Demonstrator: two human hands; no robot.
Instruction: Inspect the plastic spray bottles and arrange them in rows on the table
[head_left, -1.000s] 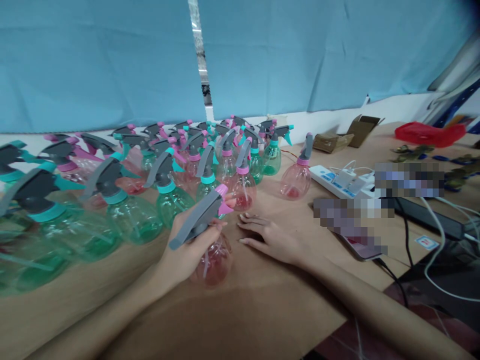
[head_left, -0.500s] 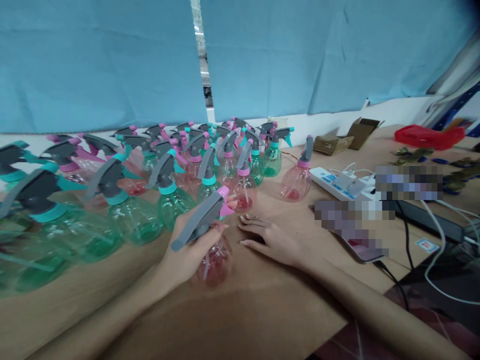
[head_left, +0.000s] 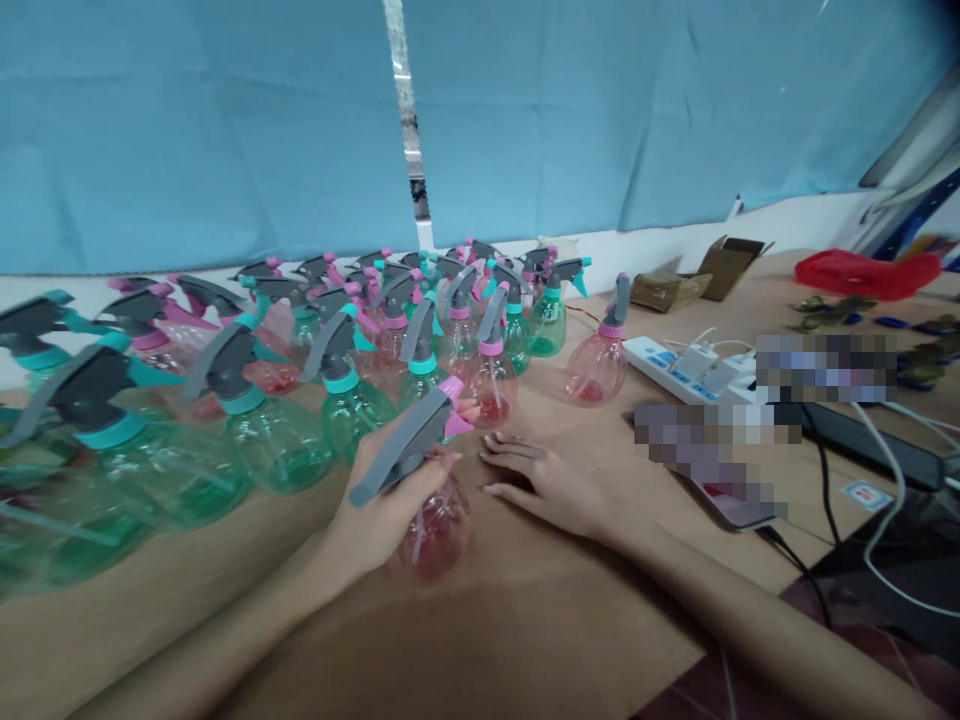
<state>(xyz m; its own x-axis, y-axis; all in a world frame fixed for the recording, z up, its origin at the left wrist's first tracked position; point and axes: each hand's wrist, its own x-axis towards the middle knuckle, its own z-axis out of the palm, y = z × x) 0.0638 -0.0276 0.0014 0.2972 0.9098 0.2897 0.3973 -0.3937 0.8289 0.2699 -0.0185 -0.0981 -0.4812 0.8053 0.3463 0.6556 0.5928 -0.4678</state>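
Note:
My left hand (head_left: 390, 500) is wrapped round the neck of a pink spray bottle (head_left: 433, 540) with a grey and pink trigger head. Its clear pink body shows below my fingers, while the collar is hidden by them. My right hand (head_left: 551, 485) lies flat on the table to the right of that bottle, fingers stretched out and holding nothing. Just beyond the hands stands another pink spray bottle (head_left: 491, 385). A green spray bottle (head_left: 356, 405) is close behind my left hand, and a lone pink spray bottle (head_left: 596, 365) stands farther right.
Many green and pink spray bottles crowd the left and back of the brown table (head_left: 480, 650). On the right are a white power strip (head_left: 660, 362), a phone (head_left: 712, 480) and cables. Farther back lie cardboard boxes (head_left: 727, 265) and a red plastic bag (head_left: 862, 272). A blue sheet (head_left: 562, 120) hangs behind.
The view has shifted slightly, so everything sits a little farther right and lower. Both hands keep their poses, the left still gripping the pink spray bottle.

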